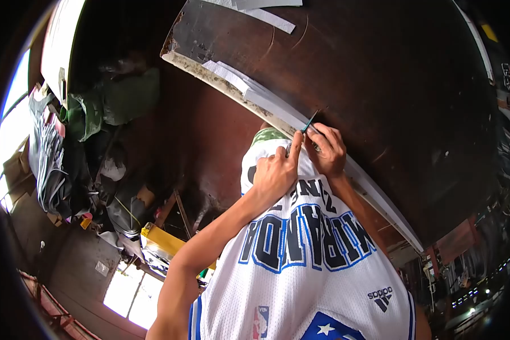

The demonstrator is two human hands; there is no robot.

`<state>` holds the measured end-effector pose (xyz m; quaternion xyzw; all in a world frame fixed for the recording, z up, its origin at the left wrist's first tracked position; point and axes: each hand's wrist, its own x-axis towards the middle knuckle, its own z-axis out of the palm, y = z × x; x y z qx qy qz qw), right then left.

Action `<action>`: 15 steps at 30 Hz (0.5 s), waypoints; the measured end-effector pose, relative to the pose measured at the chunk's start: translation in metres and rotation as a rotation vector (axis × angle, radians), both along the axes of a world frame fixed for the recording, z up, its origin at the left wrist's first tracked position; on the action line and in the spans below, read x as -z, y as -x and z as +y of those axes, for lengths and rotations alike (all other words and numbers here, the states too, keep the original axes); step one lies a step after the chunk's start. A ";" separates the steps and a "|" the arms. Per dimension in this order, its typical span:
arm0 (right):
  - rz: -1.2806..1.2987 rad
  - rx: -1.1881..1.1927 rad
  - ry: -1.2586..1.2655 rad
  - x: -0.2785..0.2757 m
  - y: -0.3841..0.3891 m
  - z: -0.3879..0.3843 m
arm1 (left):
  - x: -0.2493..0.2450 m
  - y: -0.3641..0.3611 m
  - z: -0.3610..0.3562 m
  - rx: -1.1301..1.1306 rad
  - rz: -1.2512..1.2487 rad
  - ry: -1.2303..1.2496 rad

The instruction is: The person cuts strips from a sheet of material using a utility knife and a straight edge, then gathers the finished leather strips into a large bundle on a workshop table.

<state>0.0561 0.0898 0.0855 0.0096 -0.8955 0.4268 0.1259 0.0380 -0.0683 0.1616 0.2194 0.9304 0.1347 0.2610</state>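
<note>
My left hand (275, 173) is closed, its index finger stretched forward along a small pair of scissors (310, 121). A dark part of the handle shows beside that finger, and the slim blue-green blades point away over the table edge. Just right of it, my right hand (327, 148) is curled with its fingertips pinching a long white strip (292, 116) at the table's edge. The fingers partly hide where the blades meet the strip. Both hands are close together in front of my white jersey (300, 238).
The dark brown table (379, 73) has a worn pale edge (209, 79). More white strips (272, 17) lie at its far end. To the left are a hanging bundle of dark sheets (54, 147), green material (124, 96) and a yellow object (164, 241). Cluttered items stand at far right.
</note>
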 end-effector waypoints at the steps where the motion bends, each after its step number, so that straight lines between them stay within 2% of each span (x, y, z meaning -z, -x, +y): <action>1: 0.001 0.002 -0.006 0.000 -0.002 0.000 | 0.001 -0.005 -0.001 -0.039 0.016 -0.011; 9: -0.005 0.030 -0.052 -0.001 -0.001 -0.001 | 0.040 -0.021 -0.019 -0.185 0.111 -0.283; 15: 0.045 0.049 -0.082 0.007 0.003 0.002 | 0.050 -0.025 -0.016 -0.130 0.139 -0.227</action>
